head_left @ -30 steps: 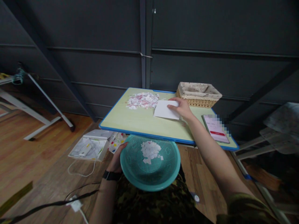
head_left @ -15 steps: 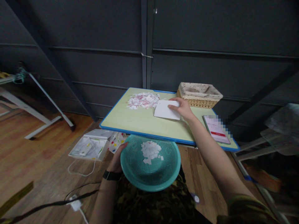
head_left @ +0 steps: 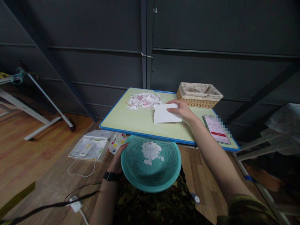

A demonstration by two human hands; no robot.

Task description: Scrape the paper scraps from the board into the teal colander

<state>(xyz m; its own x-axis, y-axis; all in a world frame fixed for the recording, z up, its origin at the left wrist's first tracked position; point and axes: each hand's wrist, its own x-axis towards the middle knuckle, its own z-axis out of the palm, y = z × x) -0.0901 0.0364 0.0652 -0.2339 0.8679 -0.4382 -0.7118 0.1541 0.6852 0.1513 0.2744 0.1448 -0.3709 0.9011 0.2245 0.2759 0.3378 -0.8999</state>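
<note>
My left hand [head_left: 118, 157] grips the left rim of a round teal plastic basket [head_left: 151, 184] below the table's front edge. White paper scraps [head_left: 152, 151] lie in that basket. Over the table, my right hand [head_left: 181, 110] pinches a white card [head_left: 165, 114] between thumb and fingers, its lower edge close to the tabletop. Whether the card touches the surface I cannot tell. Behind and left of it spreads a pile of white and pinkish paper scraps [head_left: 144, 101].
On the yellow-green, blue-edged table [head_left: 124, 120] stand a cloth-lined wicker basket [head_left: 199, 101] at the back right and a phone [head_left: 217, 131] near the right edge. A white box [head_left: 90, 148] and a power strip [head_left: 75, 203] with cables lie on the floor at left.
My right hand has lowered the card slightly toward the near side, showing more scraps behind it. My left hand and the teal basket have stayed put.
</note>
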